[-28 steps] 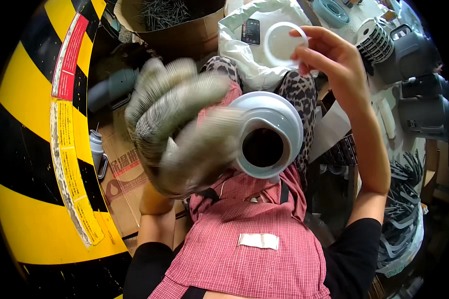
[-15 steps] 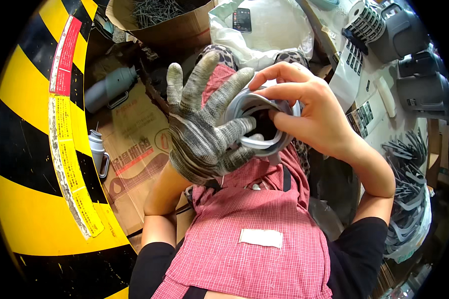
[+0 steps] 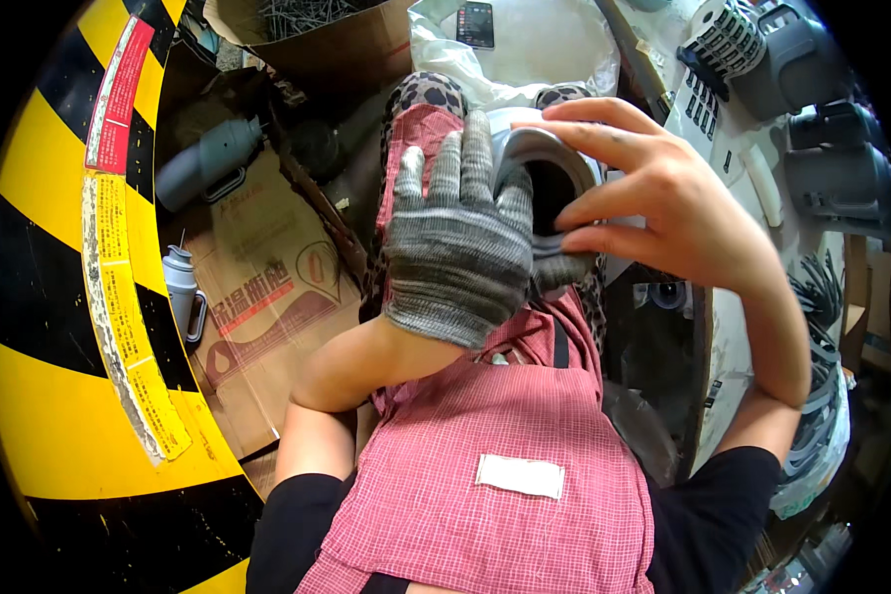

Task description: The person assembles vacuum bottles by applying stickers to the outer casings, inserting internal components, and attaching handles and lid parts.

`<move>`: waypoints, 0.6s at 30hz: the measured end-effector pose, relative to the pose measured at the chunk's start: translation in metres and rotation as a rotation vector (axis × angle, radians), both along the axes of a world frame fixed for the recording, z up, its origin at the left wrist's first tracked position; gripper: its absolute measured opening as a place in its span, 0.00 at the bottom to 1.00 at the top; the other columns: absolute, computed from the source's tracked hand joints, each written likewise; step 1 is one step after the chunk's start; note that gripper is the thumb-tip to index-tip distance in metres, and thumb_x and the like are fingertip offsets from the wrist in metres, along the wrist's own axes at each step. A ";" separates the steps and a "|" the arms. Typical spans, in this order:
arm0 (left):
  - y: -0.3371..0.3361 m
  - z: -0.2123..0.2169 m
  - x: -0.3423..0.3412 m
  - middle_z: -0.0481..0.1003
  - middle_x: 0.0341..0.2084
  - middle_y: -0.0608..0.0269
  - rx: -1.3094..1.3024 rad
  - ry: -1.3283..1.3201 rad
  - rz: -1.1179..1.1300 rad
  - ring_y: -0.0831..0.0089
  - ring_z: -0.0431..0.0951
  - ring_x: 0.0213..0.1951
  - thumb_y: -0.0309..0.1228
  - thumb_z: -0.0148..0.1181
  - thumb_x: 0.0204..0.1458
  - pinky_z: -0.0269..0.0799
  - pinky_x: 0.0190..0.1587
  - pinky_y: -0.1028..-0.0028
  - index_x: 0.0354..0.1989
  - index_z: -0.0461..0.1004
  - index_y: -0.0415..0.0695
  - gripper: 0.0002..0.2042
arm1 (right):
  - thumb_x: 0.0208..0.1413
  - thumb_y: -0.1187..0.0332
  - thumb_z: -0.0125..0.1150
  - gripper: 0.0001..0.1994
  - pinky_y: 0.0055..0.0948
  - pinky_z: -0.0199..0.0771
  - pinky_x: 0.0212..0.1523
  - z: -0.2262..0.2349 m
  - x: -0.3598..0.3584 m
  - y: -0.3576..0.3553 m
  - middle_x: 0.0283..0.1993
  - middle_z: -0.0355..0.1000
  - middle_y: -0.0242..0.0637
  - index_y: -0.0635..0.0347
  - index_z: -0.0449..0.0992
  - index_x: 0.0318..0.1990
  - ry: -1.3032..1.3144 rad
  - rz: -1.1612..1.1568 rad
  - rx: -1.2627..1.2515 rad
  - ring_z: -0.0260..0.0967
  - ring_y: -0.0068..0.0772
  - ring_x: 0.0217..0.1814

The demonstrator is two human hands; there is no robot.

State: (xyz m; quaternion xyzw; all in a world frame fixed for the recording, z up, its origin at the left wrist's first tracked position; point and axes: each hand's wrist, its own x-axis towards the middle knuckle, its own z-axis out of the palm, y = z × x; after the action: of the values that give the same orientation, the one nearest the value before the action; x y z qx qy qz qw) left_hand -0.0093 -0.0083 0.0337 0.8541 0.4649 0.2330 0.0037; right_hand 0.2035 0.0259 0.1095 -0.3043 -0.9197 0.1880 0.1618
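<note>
A pale grey tumbler [image 3: 542, 148] is held above my lap with its round, dark mouth tilted up toward me. My left hand [image 3: 460, 247], in a grey striped knit glove, wraps its left side; the fingers point away from me and the thumb passes under the near rim. My bare right hand [image 3: 663, 203] grips the right side, its upper fingers over the far rim and its lower fingertips at the mouth's near right edge. The tumbler's lower body is hidden behind the hands and rim.
At left stand a yellow-and-black striped panel [image 3: 45, 416], a grey handled mug [image 3: 213, 158] and a smaller white one [image 3: 183, 287] by cardboard [image 3: 277, 327]. Ahead lies a phone [image 3: 475, 25] on plastic. The right-hand table holds grey mugs [image 3: 841, 163] and a bag of grey handles [image 3: 817, 445].
My left hand has drawn its fingers out of the mouth and now lies round the outside. My right hand has shifted slightly right and turned. The tumbler's mouth shows more openly.
</note>
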 end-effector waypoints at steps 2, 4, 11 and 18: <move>0.003 0.002 0.008 0.66 0.62 0.33 -0.021 0.108 0.017 0.41 0.65 0.65 0.69 0.52 0.50 0.49 0.68 0.40 0.54 0.76 0.36 0.43 | 0.41 0.67 0.75 0.07 0.45 0.70 0.64 -0.002 0.001 0.005 0.67 0.68 0.43 0.58 0.86 0.28 -0.063 -0.010 -0.024 0.62 0.47 0.71; 0.003 0.013 0.014 0.65 0.62 0.31 -0.090 0.071 -0.023 0.40 0.64 0.64 0.67 0.51 0.51 0.49 0.68 0.40 0.52 0.76 0.35 0.41 | 0.42 0.67 0.74 0.06 0.43 0.69 0.64 -0.003 0.002 0.003 0.69 0.67 0.41 0.57 0.86 0.27 -0.114 -0.032 -0.051 0.61 0.46 0.72; 0.003 -0.006 0.021 0.73 0.50 0.47 0.132 0.106 -0.055 0.51 0.74 0.50 0.59 0.66 0.43 0.67 0.56 0.50 0.52 0.76 0.39 0.36 | 0.45 0.74 0.66 0.02 0.41 0.74 0.60 -0.020 -0.002 -0.010 0.70 0.66 0.34 0.63 0.83 0.25 -0.227 -0.209 0.000 0.68 0.40 0.66; 0.023 -0.005 0.016 0.72 0.58 0.40 -0.272 -0.307 -0.360 0.43 0.71 0.60 0.41 0.70 0.43 0.64 0.64 0.49 0.39 0.81 0.39 0.19 | 0.53 0.67 0.66 0.08 0.44 0.66 0.64 -0.029 0.024 -0.009 0.67 0.66 0.51 0.63 0.84 0.32 0.039 -0.077 -0.025 0.64 0.54 0.65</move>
State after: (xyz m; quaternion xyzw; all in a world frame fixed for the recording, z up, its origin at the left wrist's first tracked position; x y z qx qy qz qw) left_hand 0.0067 0.0146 0.0291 0.8693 0.3267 0.2911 0.2300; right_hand 0.2274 0.0172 0.0804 -0.3379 -0.9015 0.1989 0.1830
